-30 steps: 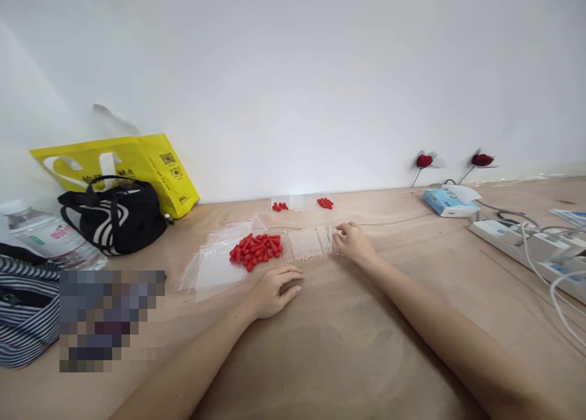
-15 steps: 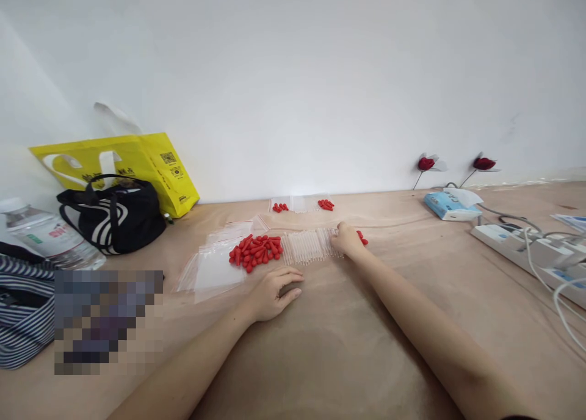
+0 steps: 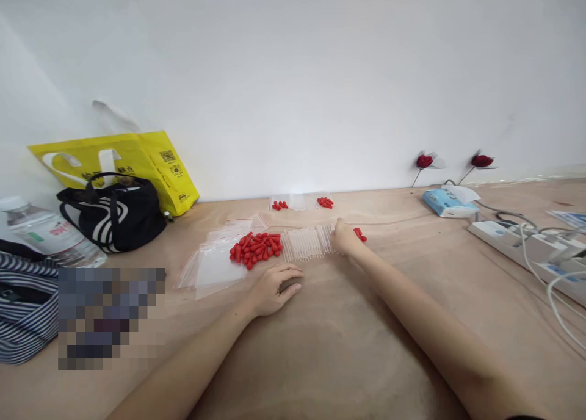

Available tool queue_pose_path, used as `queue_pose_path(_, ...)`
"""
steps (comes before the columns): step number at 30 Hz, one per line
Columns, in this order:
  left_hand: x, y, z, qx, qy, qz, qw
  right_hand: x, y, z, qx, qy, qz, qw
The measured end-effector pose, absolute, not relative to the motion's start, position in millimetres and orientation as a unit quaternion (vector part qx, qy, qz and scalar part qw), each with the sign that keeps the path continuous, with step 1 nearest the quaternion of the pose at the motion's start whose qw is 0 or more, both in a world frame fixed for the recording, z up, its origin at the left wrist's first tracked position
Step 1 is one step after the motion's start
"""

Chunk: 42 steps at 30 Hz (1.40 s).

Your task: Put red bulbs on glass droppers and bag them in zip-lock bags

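Note:
Side by side on the table lies a row of thin white sticks [image 3: 306, 243]. At its right end is my right hand [image 3: 346, 238], fingers closed; what they hold, if anything, is too small to name. My left hand [image 3: 275, 289] rests on the table below the row, fingers apart and curved, with nothing in it. A pile of red drop-shaped pieces [image 3: 256, 249] lies left of the sticks, partly over clear plastic bags [image 3: 213, 267]. More red pieces [image 3: 360, 234] show just beyond my right hand. Near the wall, another clear bag [image 3: 297, 201] has red pieces at both ends.
A yellow bag [image 3: 176, 170], a black bag [image 3: 137, 218], a large bottle [image 3: 50, 234] and a striped bag [image 3: 22, 310] stand left. On the right are a tissue pack [image 3: 446, 204], two red flowers [image 3: 425, 161] and a power strip [image 3: 522, 249] with cables.
The view has shifted slightly. My right hand has moved a little, staying at the right end of the stick row. My left hand rests as before.

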<state>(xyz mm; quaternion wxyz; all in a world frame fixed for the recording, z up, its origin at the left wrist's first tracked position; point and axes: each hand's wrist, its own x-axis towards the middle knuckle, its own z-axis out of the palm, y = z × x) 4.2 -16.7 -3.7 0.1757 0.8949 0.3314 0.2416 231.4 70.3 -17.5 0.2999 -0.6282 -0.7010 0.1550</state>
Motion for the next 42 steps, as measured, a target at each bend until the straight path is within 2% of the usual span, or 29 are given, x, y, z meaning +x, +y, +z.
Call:
queue_pose_path(4, 8.4, -15.3, -4.2, 0.861, 0.383, 0.295, 0.16, 220.1, 50.3, -10.0, -0.607, -0.681, 0.241, 0.332)
queue_pose_path(8, 15.3, -12.5, -11.1, 0.814, 0.44, 0.344, 0.161, 193.6, 25.2, -21.4, -0.452, -0.577, 0.485, 0.476)
queue_pose_path(12, 21.0, -10.9, -15.9, 0.81, 0.427, 0.357, 0.182, 171.4, 10.0, -38.1, -0.346, -0.533, 0.563, 0.528)
queue_pose_path(16, 22.5, -10.8, -15.2, 0.82, 0.421, 0.355, 0.157, 172.5, 4.4, -38.6, -0.358, -0.601, 0.513, 0.498)
queue_pose_path(19, 21.1, -11.3, -15.4, 0.818, 0.443, 0.347, 0.12, 195.6, 10.8, -28.3, -0.435, -0.681, 0.342, 0.48)
queue_pose_path(22, 19.3, -11.8, -16.2, 0.811, 0.46, 0.347, 0.104, 233.1, 27.1, -19.4, -0.526, -0.672, 0.131, 0.505)
queue_pose_path(26, 18.6, -11.4, -15.9, 0.813, 0.46, 0.343, 0.103, 276.6, 47.7, -21.9, -0.663, -0.603, 0.01, 0.443)
queue_pose_path(30, 18.9, -10.5, -15.9, 0.814, 0.464, 0.334, 0.1, 290.6, 55.1, -32.4, -0.711, -0.588, 0.015, 0.385)
queue_pose_path(35, 18.1, -10.0, -17.6, 0.812, 0.473, 0.327, 0.097, 291.5, 58.3, -35.2, -0.711, -0.591, 0.053, 0.377)
queue_pose_path(39, 18.3, -10.2, -17.3, 0.811, 0.477, 0.324, 0.097, 286.5, 58.1, -31.1, -0.679, -0.578, 0.097, 0.442)
queue_pose_path(42, 19.6, -10.4, -15.5, 0.812, 0.477, 0.32, 0.098, 269.6, 48.8, -30.0, -0.579, -0.573, 0.234, 0.53)
